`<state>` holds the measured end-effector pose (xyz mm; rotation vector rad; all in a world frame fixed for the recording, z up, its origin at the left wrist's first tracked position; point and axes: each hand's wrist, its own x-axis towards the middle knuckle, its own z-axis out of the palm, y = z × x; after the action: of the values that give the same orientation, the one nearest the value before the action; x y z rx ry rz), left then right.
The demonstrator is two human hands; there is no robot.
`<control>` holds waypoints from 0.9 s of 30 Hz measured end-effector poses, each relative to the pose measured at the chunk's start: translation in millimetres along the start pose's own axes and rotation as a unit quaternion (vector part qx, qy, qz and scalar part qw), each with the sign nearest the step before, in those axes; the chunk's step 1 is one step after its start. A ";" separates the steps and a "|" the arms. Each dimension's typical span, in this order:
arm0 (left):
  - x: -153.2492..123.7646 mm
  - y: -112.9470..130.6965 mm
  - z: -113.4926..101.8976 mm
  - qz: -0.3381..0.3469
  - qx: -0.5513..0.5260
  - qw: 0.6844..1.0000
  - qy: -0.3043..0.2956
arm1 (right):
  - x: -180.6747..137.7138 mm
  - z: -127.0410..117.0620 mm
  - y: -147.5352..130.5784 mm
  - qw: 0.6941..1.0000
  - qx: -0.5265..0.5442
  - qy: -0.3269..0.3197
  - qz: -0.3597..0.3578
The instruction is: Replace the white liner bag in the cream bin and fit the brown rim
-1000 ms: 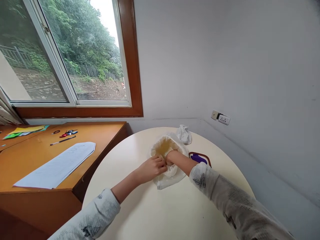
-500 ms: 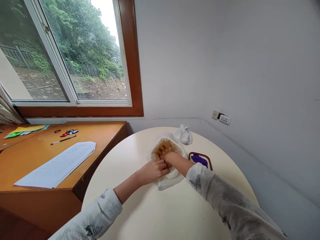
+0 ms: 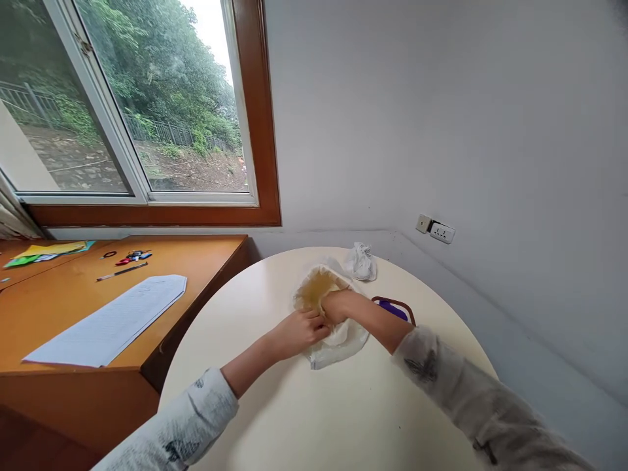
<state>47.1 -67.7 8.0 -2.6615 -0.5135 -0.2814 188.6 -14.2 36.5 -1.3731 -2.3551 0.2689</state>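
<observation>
A white plastic bag [image 3: 337, 356] stands on the round table with its mouth open, apparently lining a bowl-like container. Yellowish liquid [image 3: 318, 288] shows inside it. My left hand [image 3: 305, 328] is closed on the near-left rim of the bag, fingers curled over the edge. My right hand [image 3: 337, 305] reaches into the mouth from the right, its wrist bent. Its fingers are hidden behind the hand and the rim, so what they hold, if anything, does not show.
Right of the bag, partly behind my right forearm, lies a brown-rimmed piece [image 3: 411, 313] with a purple thing [image 3: 392, 309] in it. A crumpled white bag [image 3: 362, 263] sits at the back. Papers [image 3: 118, 320], a pen [image 3: 122, 271] and keys [image 3: 135, 257] rest on the wooden desk [image 3: 196, 261].
My right hand has drawn back toward the near-right side of the bag's mouth; its spread fingers, visible in the liquid before, are now hidden. My left hand keeps its grip on the rim.
</observation>
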 end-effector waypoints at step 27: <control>27.4 -26.0 -29.9 -0.187 -0.160 0.966 -0.074 | -43.9 -2.0 91.2 0.946 0.297 0.098 0.084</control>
<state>58.3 -50.1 51.5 -2.8938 -1.1088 -0.2956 280.6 -6.8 -5.0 -1.2226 -1.7823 0.7817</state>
